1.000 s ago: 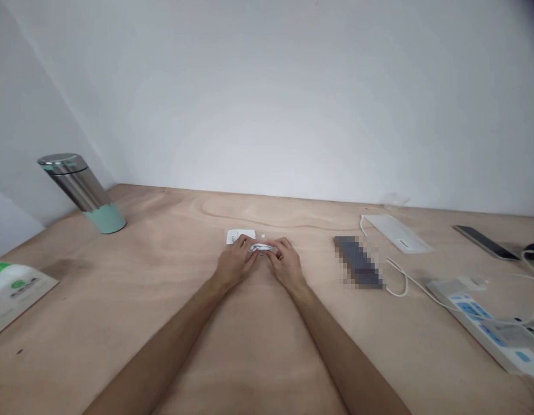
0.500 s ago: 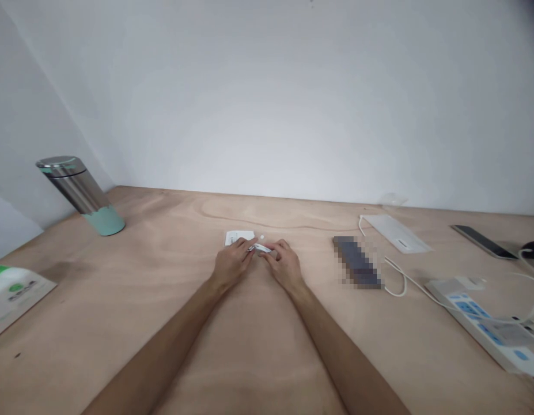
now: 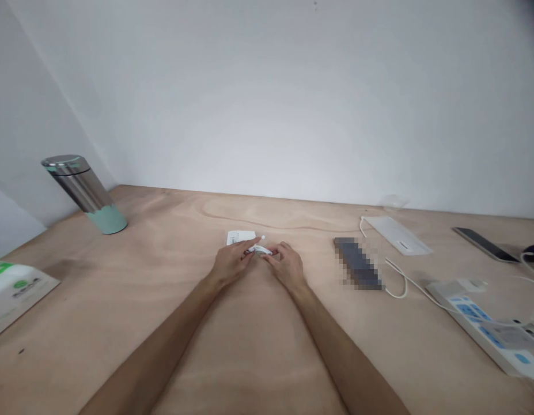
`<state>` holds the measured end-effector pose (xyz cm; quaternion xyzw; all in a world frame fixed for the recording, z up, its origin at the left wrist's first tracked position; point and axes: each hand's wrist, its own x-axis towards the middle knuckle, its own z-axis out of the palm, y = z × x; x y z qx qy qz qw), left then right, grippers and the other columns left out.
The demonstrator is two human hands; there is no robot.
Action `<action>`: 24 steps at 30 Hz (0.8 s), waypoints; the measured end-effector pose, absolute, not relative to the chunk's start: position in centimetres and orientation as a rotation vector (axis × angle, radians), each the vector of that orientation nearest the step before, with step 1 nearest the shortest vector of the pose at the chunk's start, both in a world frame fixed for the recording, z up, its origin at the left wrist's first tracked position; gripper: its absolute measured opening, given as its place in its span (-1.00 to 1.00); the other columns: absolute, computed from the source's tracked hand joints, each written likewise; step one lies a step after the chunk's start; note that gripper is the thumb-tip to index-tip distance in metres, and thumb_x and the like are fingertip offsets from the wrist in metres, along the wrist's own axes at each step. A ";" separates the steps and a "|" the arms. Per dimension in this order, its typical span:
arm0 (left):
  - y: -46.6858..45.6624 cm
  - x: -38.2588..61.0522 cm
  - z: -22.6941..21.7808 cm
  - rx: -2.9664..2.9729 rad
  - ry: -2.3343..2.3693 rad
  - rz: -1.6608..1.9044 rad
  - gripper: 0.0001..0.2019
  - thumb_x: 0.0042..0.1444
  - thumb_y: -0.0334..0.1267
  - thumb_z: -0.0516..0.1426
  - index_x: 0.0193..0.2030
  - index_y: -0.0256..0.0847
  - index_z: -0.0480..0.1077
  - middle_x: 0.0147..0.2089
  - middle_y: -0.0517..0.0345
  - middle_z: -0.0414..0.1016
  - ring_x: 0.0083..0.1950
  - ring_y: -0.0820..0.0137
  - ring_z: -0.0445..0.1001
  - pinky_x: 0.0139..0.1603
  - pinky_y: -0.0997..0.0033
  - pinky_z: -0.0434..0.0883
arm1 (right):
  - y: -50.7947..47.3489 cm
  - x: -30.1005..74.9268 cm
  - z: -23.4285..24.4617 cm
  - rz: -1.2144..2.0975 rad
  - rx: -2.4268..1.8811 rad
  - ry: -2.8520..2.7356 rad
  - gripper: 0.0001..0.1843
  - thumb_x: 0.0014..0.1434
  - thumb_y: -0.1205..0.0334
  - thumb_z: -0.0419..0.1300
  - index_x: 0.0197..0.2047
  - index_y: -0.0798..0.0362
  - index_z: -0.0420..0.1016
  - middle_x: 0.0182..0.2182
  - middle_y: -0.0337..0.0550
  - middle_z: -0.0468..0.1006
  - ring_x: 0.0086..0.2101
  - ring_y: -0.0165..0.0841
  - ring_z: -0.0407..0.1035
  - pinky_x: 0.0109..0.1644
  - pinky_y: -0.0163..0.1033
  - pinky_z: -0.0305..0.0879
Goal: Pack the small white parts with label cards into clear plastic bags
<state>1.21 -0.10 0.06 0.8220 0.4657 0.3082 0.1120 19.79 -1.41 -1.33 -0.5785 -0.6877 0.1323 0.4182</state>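
Head view: the left hand and right hand sit close together on the plywood surface, the fingers curled and nearly closed, pinching a small white coiled cable between them, grip partly hidden. Versus a second ago, the hands have eased slightly apart, showing more of the cable. A white card lies just beyond the left hand; a small white round piece sits just past the fingertips.

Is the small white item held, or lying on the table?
Held: the small white item is pinched between the left hand and right hand.
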 end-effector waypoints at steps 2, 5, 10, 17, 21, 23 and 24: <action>-0.1 1.1 0.1 2.379 1.325 0.907 -0.59 0.19 -0.26 0.06 0.20 0.05 0.28 0.00 0.21 0.53 -0.29 0.45 0.50 -0.19 0.46 0.41 | -1.4 19.9 -1.3 0.347 -1.436 -1.721 -0.84 0.06 0.08 0.29 -0.34 -0.02 0.55 -0.39 -0.21 0.50 -0.44 -0.37 0.33 -0.33 -0.26 0.20; -0.1 1.0 0.1 2.293 1.270 0.916 -0.56 0.15 -0.25 0.10 0.19 0.03 0.30 -0.03 0.21 0.55 -0.33 0.46 0.49 -0.22 0.48 0.42 | -1.2 20.1 -1.4 0.399 -1.375 -1.693 -0.79 0.06 0.04 0.28 -0.36 0.01 0.54 -0.39 -0.19 0.49 -0.45 -0.38 0.31 -0.35 -0.27 0.21; -0.1 1.1 -0.2 2.131 1.216 0.954 -0.52 0.08 -0.17 0.16 0.18 -0.05 0.32 -0.20 0.21 0.58 -0.40 0.47 0.47 -0.32 0.51 0.43 | -1.0 20.3 -1.7 0.471 -1.308 -1.644 -0.76 0.02 0.02 0.29 -0.30 0.00 0.56 -0.37 -0.18 0.49 -0.44 -0.37 0.32 -0.35 -0.27 0.23; 0.0 1.4 -0.4 2.082 1.164 0.964 -0.63 0.09 -0.18 0.13 0.05 -0.17 0.45 -0.15 0.09 0.58 -0.33 0.43 0.48 -0.32 0.48 0.42 | -1.3 19.9 -1.3 0.531 -1.300 -1.599 -0.78 0.04 0.10 0.28 -0.27 0.03 0.57 -0.35 -0.13 0.53 -0.34 -0.32 0.39 -0.21 -0.23 0.28; -0.1 1.9 -0.2 2.029 1.149 1.018 -0.71 0.08 -0.22 0.12 -0.07 -0.21 0.50 -0.19 0.07 0.58 -0.31 0.42 0.48 -0.30 0.48 0.40 | -1.4 19.7 -1.1 0.543 -1.326 -1.573 -0.72 0.03 0.09 0.26 -0.19 0.01 0.57 -0.30 -0.13 0.54 -0.30 -0.31 0.39 -0.16 -0.22 0.29; -0.2 2.1 -0.1 1.982 1.169 1.042 -0.73 0.06 -0.23 0.13 -0.11 -0.23 0.51 -0.23 0.08 0.58 -0.33 0.42 0.46 -0.31 0.48 0.38 | -1.4 19.7 -1.2 0.573 -1.366 -1.519 -0.65 0.01 0.07 0.27 -0.12 -0.02 0.54 -0.34 -0.19 0.54 -0.38 -0.34 0.37 -0.24 -0.24 0.30; -0.3 2.3 0.0 1.963 1.180 1.048 -0.74 0.06 -0.23 0.13 -0.12 -0.23 0.51 -0.25 0.10 0.58 -0.35 0.43 0.45 -0.33 0.48 0.37 | -1.4 19.7 -1.2 0.603 -1.385 -1.484 -0.61 -0.01 0.05 0.28 -0.08 -0.03 0.52 -0.37 -0.22 0.53 -0.45 -0.37 0.34 -0.31 -0.26 0.29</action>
